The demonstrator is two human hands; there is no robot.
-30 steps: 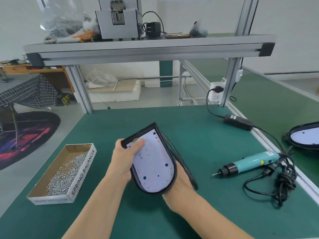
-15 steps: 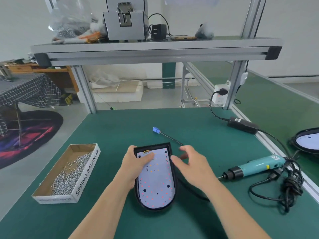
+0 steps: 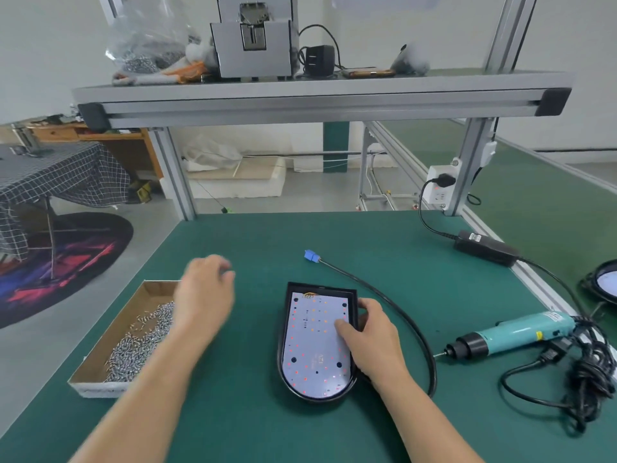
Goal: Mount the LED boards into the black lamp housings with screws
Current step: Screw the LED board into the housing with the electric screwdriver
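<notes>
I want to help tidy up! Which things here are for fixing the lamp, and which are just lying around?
For the job: LED board, black lamp housing, box of screws, electric screwdriver, left hand over the box, right hand on the board.

Just lying about: black charger on the shelf, rug, checked tablecloth.
</notes>
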